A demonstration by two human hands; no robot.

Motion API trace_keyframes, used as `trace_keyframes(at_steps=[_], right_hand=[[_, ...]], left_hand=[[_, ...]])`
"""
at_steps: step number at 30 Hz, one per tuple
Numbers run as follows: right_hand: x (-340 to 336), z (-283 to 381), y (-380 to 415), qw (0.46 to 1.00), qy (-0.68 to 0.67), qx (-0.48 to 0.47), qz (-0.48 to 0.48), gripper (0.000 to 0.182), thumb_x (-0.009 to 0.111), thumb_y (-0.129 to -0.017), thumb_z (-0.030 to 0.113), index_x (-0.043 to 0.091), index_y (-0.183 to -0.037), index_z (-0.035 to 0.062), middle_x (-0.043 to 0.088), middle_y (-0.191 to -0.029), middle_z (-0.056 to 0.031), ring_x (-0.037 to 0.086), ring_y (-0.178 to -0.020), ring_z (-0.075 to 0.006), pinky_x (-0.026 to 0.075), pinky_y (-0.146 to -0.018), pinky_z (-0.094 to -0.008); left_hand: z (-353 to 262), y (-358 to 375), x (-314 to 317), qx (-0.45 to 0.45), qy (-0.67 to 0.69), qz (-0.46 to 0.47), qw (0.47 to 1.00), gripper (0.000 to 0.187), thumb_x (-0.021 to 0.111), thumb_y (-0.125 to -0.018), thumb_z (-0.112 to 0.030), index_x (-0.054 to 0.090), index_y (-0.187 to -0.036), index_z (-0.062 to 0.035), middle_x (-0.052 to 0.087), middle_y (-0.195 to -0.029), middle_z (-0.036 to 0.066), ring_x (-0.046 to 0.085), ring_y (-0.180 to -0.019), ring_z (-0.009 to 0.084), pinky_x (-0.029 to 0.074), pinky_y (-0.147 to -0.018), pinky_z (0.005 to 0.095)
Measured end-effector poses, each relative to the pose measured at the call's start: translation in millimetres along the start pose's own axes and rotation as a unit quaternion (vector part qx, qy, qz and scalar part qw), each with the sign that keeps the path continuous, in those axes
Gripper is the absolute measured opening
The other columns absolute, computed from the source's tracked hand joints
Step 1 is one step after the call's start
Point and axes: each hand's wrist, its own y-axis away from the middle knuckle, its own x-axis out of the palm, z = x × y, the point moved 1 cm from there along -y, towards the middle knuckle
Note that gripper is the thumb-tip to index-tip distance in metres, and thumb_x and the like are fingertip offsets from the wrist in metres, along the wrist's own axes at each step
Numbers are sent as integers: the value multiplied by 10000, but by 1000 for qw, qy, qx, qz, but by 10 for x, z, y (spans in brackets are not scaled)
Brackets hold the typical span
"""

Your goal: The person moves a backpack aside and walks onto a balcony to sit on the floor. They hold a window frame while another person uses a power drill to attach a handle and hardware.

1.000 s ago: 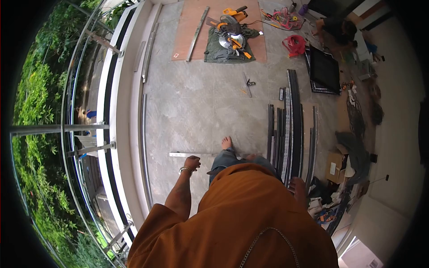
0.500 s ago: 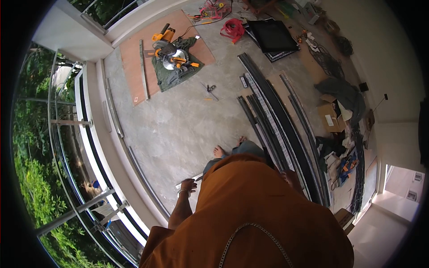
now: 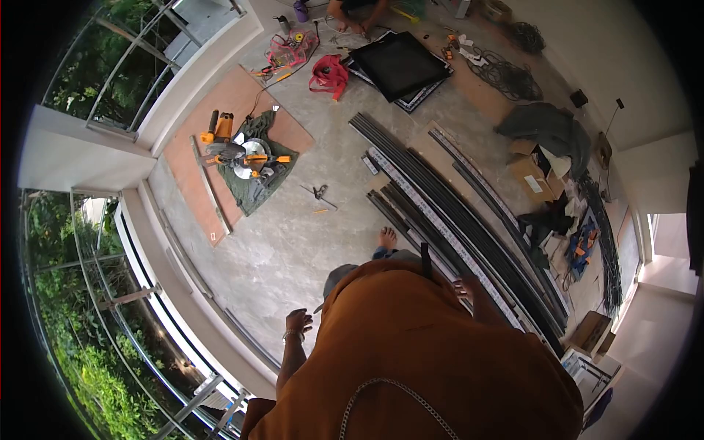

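My left hand (image 3: pixel 298 321) hangs beside the orange shirt (image 3: pixel 433 345), fingers loosely bent and apart, with nothing visible in them. A small grey pointed piece (image 3: pixel 317 309) shows close to its fingertips, at the shirt's edge. My right hand (image 3: pixel 463 288) is on the other side of my body, partly hidden by the shirt, its visible fingers apart. Beneath and beyond it lie long dark metal profiles (image 3: pixel 469 220), which it overlaps in this view. A short dark bar (image 3: pixel 425 260) sticks up at the shirt's front edge, left of that hand.
An orange miter saw (image 3: pixel 246 155) sits on green cloth over a brown board (image 3: pixel 282 121). A clamp (image 3: pixel 320 193) lies on the concrete floor. Farther off are a red bag (image 3: pixel 329 76), black panels (image 3: pixel 401 64) and a crouching person's hands (image 3: pixel 357 26). A cardboard box (image 3: pixel 534 178) stands right.
My view has turned and shifted, with the saw and profiles now lower. More of my right hand shows, and a light strip near my left hand is out of sight. The dark bar has appeared.
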Motion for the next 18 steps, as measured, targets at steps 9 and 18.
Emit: trace_keyframes(at_steps=[9, 18], right_hand=[[-91, 1903, 118, 995, -22, -85, -40, 422, 466, -899, 351, 519, -1174, 36, 602, -1149, -146, 588, -1008, -303, 484, -814, -475], [38, 2025, 153, 992, -93, 22, -79, 448, 444, -906, 362, 492, -1236, 63, 560, -1218, -141, 549, -1079, -324, 450, -871, -505]], left_hand=[[-1533, -132, 625, 34, -111, 31, 993, 280, 486, -853, -190, 607, -1058, -43, 664, -870, 97, 653, -679, 168, 513, -542, 322], [-2941, -902, 596, 12, -241, 110, 964, 288, 426, -849, -272, 515, -983, -33, 658, -971, 180, 651, -815, 293, 516, -670, 449]])
